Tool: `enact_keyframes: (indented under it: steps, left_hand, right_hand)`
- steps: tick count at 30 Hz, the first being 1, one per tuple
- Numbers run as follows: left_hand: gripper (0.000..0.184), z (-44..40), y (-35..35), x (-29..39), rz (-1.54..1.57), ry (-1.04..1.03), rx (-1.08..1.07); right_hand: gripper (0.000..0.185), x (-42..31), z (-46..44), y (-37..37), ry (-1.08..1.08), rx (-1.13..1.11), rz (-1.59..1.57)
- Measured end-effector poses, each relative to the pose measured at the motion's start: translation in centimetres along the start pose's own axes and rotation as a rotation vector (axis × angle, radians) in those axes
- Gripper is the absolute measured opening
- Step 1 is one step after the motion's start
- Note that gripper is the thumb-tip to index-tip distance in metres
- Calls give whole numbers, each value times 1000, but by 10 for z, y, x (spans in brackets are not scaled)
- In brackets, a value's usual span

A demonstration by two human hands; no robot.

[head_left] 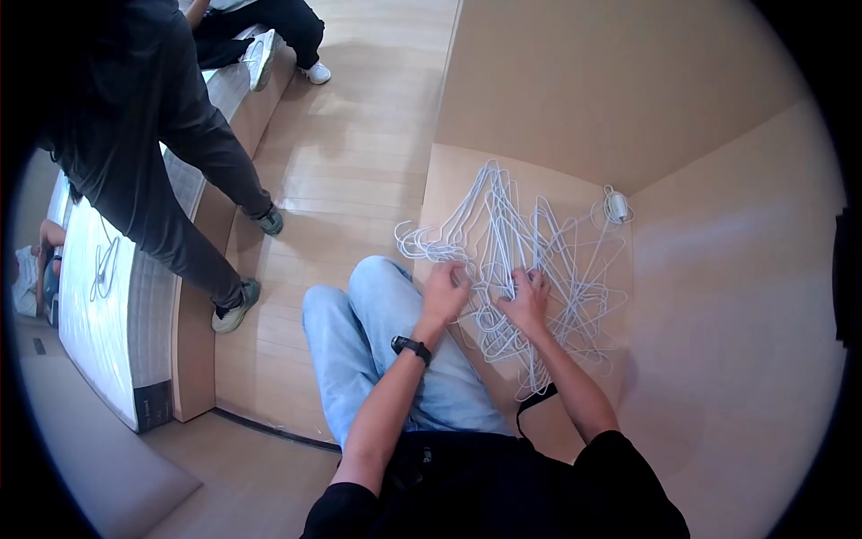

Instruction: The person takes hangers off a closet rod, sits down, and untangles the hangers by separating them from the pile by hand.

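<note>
A tangled heap of white wire hangers (575,301) lies on the pale wooden panel (575,180) in front of me. My left hand (446,292) is at the left side of the heap, its fingers curled round some of the hangers, close to a row of hooks that point left. My right hand (528,301) is in the middle of the heap, thumb and fingers bent and closed on hanger wires. Which hangers each hand holds is hard to make out in the tangle. A black watch (411,349) is on my left wrist.
A small white device with a coiled cord (617,207) is at the panel's far right corner, beside wooden walls (718,260). To the left, a person in dark trousers (193,171) stands by a plastic-wrapped mattress (108,296) with a cable on it. Other people sit nearby.
</note>
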State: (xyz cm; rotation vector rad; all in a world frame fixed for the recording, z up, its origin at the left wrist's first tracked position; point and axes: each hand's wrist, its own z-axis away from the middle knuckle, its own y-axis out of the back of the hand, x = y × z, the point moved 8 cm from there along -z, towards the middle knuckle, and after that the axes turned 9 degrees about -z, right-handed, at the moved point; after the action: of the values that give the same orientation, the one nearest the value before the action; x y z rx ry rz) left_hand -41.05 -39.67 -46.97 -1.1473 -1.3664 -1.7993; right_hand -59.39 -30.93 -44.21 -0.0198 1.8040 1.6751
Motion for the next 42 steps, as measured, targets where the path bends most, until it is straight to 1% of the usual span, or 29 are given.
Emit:
enact_keyframes:
  steps: [1, 2, 4, 5, 7, 8, 10, 11, 13, 14, 16, 17, 19, 20, 22, 23, 25, 26, 28, 29, 31, 32, 34, 35, 37, 38, 40, 41, 42]
  left_hand:
    - [32, 1, 0, 9, -105, -78, -11]
    - [32, 3, 1, 10, -104, -75, -7]
    - [34, 5, -1, 19, -207, -153, -64]
    - [34, 5, 0, 21, -207, -151, -62]
    - [36, 3, 10, 17, -147, -76, 39]
    - [36, 3, 11, 17, -146, -75, 39]
    - [43, 3, 26, 24, -299, -150, 218]
    - [43, 4, 25, 24, -299, -149, 218]
    - [51, 7, 19, 27, -481, -128, 184]
    - [51, 8, 19, 28, -480, -129, 184]
    - [56, 10, 12, 32, -523, -123, 67]
    - [56, 11, 13, 35, -524, -127, 64]
    - [57, 11, 10, 35, -542, -29, -29]
    - [57, 11, 12, 41, -542, -34, -33]
    - [59, 14, 10, 42, -477, 10, -112]
    - [59, 14, 11, 42, -480, 8, -113]
    - [60, 16, 7, 46, -402, -95, -141]
    - [60, 15, 5, 44, -402, -95, -142]
    - [56, 14, 7, 49, -288, -223, -55]
    - [56, 13, 6, 46, -288, -223, -54]
    - [49, 7, 0, 20, 261, 92, -100]
    - [49, 6, -2, 17, 264, 92, -102]
    - [44, 2, 13, 22, 208, -58, 42]
    - [44, 0, 14, 18, 207, -59, 42]
    - [48, 0, 14, 23, 43, -190, 49]
    - [48, 0, 12, 20, 46, -191, 48]
    - [50, 2, 14, 25, -6, -165, 83]
    - [50, 3, 14, 29, -2, -167, 84]
    - [50, 5, 18, 33, -66, -163, 136]
  right_hand:
    - [62, 3, -2, -3, 24, -48, -4]
    - [62, 8, -3, -3, 28, -51, -4]
    - [65, 18, -6, -6, 22, -124, 7]
    - [65, 22, -6, -5, 25, -125, 7]
    - [68, 20, -3, -1, 84, -194, 22]
    - [68, 21, -1, 3, 84, -195, 23]
    - [73, 22, 5, 8, 32, -283, -54]
    - [73, 23, 8, 12, 32, -283, -54]
    - [79, 28, 13, 20, -17, -233, -202]
    - [79, 32, 15, 18, -16, -232, -202]
    - [84, 34, 15, 31, 34, -21, -190]
    - [84, 37, 15, 29, 30, -17, -192]
    - [78, 33, 10, 35, 43, 54, -135]
    - [78, 38, 5, 30, 39, 58, -135]
    - [69, 48, -7, 10, 5, -4, -224]
    - [69, 49, -9, 6, 3, -2, -226]
    - [60, 37, -7, 2, -72, 32, -142]
    - [60, 32, -5, 0, -73, 32, -143]
    - [55, 9, 3, 4, 93, 102, -22]
    - [55, 3, 9, 2, 93, 103, -22]
    - [48, -8, 20, 1, 125, 66, -57]
    - [48, -8, 25, 3, 123, 66, -54]
    - [45, -25, 33, 1, 271, -38, -82]
    - [45, -26, 37, 6, 271, -37, -83]
    - [41, -43, 48, 17, 451, -98, -57]
    - [41, -39, 51, 18, 450, -97, -55]
    - [40, -40, 68, 3, 558, -329, -81]
    - [40, -38, 72, 3, 559, -328, -76]
    - [38, -40, 76, 7, 565, -337, -177]
